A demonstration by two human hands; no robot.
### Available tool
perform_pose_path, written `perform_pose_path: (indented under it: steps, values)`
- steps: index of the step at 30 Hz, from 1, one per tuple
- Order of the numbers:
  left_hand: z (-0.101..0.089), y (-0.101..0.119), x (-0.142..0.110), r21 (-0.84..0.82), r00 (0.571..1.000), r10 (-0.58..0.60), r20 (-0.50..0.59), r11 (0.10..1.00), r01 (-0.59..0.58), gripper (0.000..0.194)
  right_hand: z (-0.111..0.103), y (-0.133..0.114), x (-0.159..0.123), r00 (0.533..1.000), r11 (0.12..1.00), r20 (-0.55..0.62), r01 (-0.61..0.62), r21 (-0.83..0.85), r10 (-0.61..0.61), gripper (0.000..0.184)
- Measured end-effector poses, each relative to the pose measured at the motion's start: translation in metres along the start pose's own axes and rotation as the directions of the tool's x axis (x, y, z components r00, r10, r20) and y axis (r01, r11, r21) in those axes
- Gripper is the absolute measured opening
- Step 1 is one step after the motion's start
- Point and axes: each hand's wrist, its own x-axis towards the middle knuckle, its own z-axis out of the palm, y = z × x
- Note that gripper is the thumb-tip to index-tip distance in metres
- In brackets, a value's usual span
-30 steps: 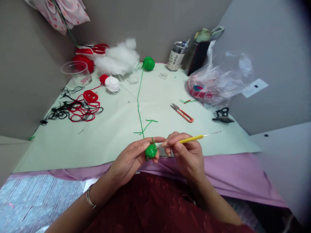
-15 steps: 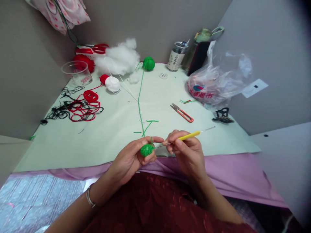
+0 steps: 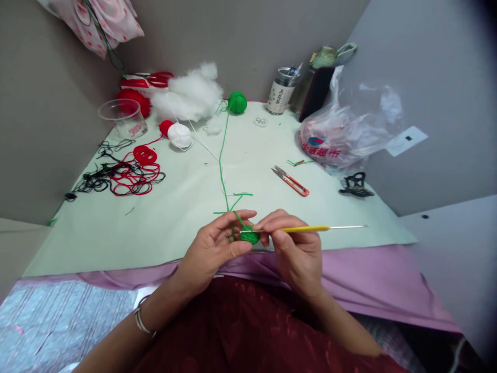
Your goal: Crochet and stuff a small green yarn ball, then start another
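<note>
Between the fingers of my left hand is a small green crocheted piece, partly covered by the fingertips. A green yarn strand runs from this hand up the table to a green yarn ball at the back. My right hand is closed round the yellow handle of a crochet hook. The hook's left metal end lies across the top of the green piece; its other metal end points right. I cannot tell whether a loop is on the hook.
Orange thread snips lie right of centre, near a black hair claw and a plastic bag. At the left are tangled red and black yarn, a clear cup and white stuffing. A pen holder stands at the back.
The green piece has moved right and turned in my left hand, whose fingers now rise above it. The hook has swung closer to level, its left end now across the piece.
</note>
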Motion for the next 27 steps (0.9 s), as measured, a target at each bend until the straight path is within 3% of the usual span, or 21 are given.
perform_pose_path:
  steps: [6,11,15,20,27]
  values:
    - [0.0025,0.0021,-0.0014,0.097,0.991,0.097,-0.093,0.991,-0.088,0.052,-0.0009,0.0037,0.0012,0.998,0.996,0.022,0.055,-0.066,-0.054,0.017]
    - [0.0008,0.0033,-0.0038,0.118,0.993,0.099,-0.070,0.989,-0.091,0.048,-0.0047,-0.0021,0.0008,0.991,0.977,0.105,0.098,-0.189,-0.079,0.023]
    - [-0.0004,0.0000,-0.0056,0.104,0.998,0.045,-0.037,0.994,-0.041,0.045,-0.0043,-0.0022,0.0022,0.990,0.947,0.043,0.138,-0.289,-0.131,0.028]
    - [0.0033,0.0005,-0.0054,-0.027,0.999,-0.033,-0.032,0.999,0.032,0.038,-0.0020,-0.0004,0.0058,0.988,0.943,-0.064,0.116,-0.311,-0.142,0.024]
    - [0.0044,0.0040,-0.0025,-0.212,0.993,-0.104,-0.053,0.973,0.091,0.026,-0.0088,-0.0025,0.0086,0.990,0.965,-0.093,0.081,-0.250,-0.107,0.018]
